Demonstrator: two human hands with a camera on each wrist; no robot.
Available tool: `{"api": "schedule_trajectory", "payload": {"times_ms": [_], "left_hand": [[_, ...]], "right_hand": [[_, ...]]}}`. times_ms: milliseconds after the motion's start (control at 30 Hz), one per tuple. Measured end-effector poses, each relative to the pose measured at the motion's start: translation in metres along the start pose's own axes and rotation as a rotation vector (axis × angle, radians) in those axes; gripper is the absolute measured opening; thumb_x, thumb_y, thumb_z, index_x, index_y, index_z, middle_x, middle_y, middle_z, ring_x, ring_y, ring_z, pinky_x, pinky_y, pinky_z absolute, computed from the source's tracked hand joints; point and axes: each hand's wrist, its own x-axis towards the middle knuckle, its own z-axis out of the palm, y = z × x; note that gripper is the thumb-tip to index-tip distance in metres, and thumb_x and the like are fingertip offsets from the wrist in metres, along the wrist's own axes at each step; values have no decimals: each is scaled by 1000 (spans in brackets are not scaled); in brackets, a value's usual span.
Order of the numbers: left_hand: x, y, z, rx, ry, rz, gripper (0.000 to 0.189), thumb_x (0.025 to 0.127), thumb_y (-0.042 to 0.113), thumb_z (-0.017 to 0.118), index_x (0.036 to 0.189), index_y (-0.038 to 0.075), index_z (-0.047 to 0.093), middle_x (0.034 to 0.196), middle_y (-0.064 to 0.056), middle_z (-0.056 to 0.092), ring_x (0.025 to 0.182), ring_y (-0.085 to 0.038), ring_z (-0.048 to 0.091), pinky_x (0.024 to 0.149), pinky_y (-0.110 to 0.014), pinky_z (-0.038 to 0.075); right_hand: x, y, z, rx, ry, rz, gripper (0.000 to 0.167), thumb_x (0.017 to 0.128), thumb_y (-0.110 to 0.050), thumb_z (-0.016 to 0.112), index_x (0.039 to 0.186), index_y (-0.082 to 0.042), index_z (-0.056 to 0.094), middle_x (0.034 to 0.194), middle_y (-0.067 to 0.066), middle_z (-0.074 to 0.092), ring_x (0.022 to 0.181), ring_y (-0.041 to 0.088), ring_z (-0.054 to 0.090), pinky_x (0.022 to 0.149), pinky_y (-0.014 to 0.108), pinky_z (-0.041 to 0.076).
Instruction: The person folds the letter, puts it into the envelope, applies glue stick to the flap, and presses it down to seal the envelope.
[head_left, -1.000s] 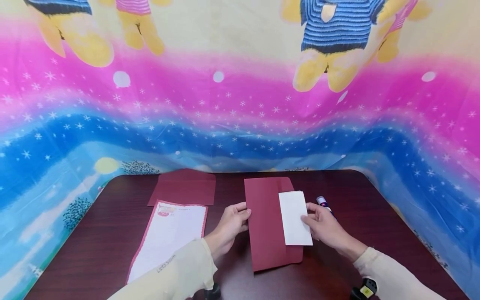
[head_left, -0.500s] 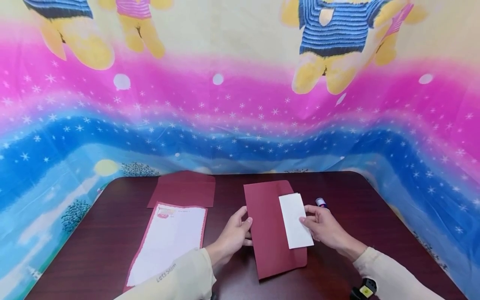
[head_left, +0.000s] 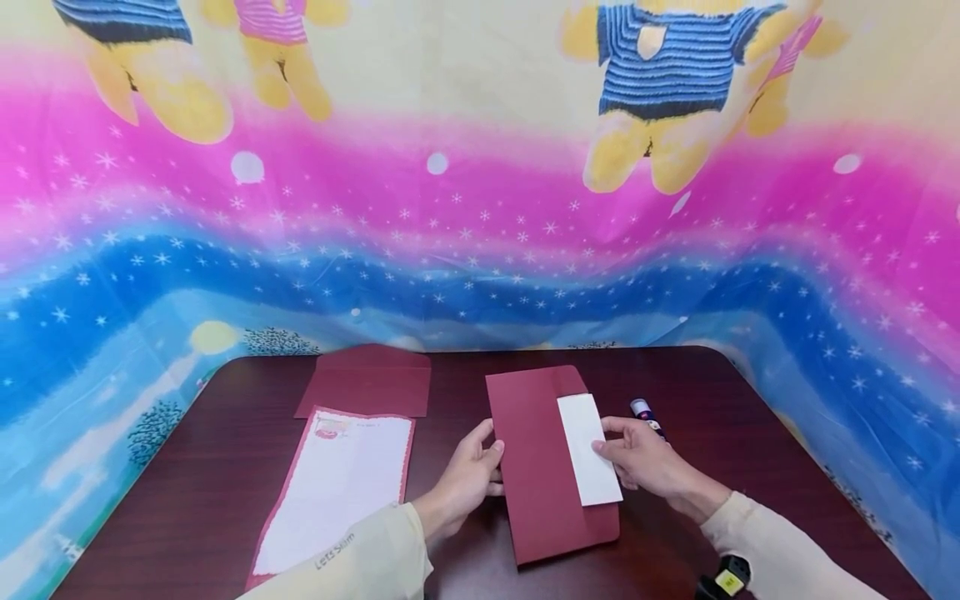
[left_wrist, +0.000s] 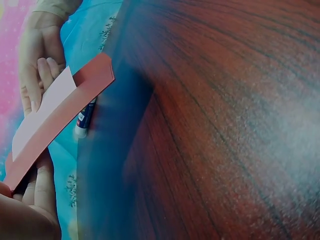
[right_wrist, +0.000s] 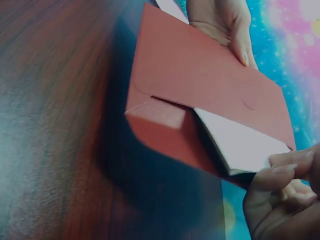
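Observation:
A dark red envelope (head_left: 532, 467) is held above the table in the middle of the head view, its flap side at the right. My left hand (head_left: 467, 479) grips its left edge, thumb in front and fingers behind. A folded white paper (head_left: 585, 458) lies partly inside the envelope's opening, as the right wrist view shows at the paper (right_wrist: 240, 142). The outer edge of that paper is pinched between the thumb and fingers of my right hand (head_left: 648, 458). The paper's inner part is hidden in the envelope (right_wrist: 200, 70).
Behind the right hand lies a glue stick (head_left: 647, 415). On the left, a white letter sheet (head_left: 345, 475) with a red border lies below a second red envelope (head_left: 375, 387) with its flap raised. A printed cloth (head_left: 450, 233) hangs behind the table (head_left: 187, 500).
The white paper has slid left, further into the envelope, and less of it shows. My right hand has moved left with it. The envelope has tilted and come slightly nearer.

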Motion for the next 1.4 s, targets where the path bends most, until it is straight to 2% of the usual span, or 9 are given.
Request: {"api": "schedule_trajectory", "payload": {"times_ms": [267, 433, 567, 767, 800, 900, 1100, 1267, 1400], "left_hand": [[0, -4, 3, 9, -4, -13, 50, 111, 14, 32, 160, 8, 21, 120, -23, 70, 96, -28, 75, 81, -42, 61], [-1, -5, 6, 14, -31, -25, 49, 111, 13, 31, 159, 10, 22, 124, -23, 67, 101, -32, 73, 83, -45, 61], [-1, -5, 8, 9, -23, -23, 46, 111, 11, 31, 156, 10, 28, 121, -22, 69, 100, -31, 74, 81, -45, 61], [1, -4, 7, 19, 16, 2, 40, 111, 11, 31, 150, 11, 37, 116, -22, 71, 96, -28, 75, 79, -43, 62], [1, -4, 6, 21, 18, 3, 40, 111, 11, 31, 151, 11, 36, 116, -22, 71, 97, -29, 75, 80, -43, 61], [1, -5, 5, 26, 20, 2, 43, 111, 12, 32, 154, 11, 32, 119, -22, 70, 99, -29, 74, 81, -44, 61], [2, -6, 4, 9, 19, 0, 41, 111, 13, 32, 152, 13, 35, 117, -20, 72, 98, -27, 75, 81, -42, 61], [1, -7, 4, 14, 26, -3, 40, 111, 13, 32, 150, 13, 37, 114, -18, 73, 95, -24, 75, 80, -39, 61], [1, -7, 3, 21, 26, 0, 41, 111, 12, 32, 152, 13, 35, 115, -18, 73, 97, -25, 75, 80, -39, 61]], "right_hand": [[2, -8, 9, 23, 17, 19, 39, 105, -14, 52, 138, 7, 46, 73, 3, 70, 43, 7, 31, 43, 21, 29], [3, -10, 14, 45, 21, 21, 38, 106, -11, 48, 139, 8, 44, 59, -3, 50, 43, 7, 31, 44, 20, 29], [3, -9, 13, -44, 8, -30, 37, 107, -8, 44, 140, 9, 43, 57, 2, 46, 40, 7, 32, 41, 21, 32], [5, -9, 12, -256, 10, -194, 38, 105, -2, 44, 142, 8, 46, 93, 17, 68, 43, 6, 44, 40, 24, 42], [5, -9, 12, -257, 12, -207, 38, 105, -1, 44, 142, 9, 46, 96, 18, 69, 43, 6, 44, 40, 24, 42], [7, -9, 13, -194, 8, -188, 35, 104, 1, 44, 138, 10, 48, 80, 16, 66, 43, 5, 41, 41, 21, 39], [10, -11, 20, -93, 17, -89, 27, 104, -2, 45, 130, 6, 45, 62, 4, 47, 40, 7, 32, 40, 20, 32], [11, -12, 21, -97, -14, -87, 21, 104, -1, 45, 124, 7, 48, 63, 7, 54, 40, 7, 33, 41, 20, 32], [12, -14, 20, -94, -44, -98, 25, 104, -1, 46, 127, 7, 52, 78, 15, 69, 40, 7, 32, 40, 20, 32]]}}
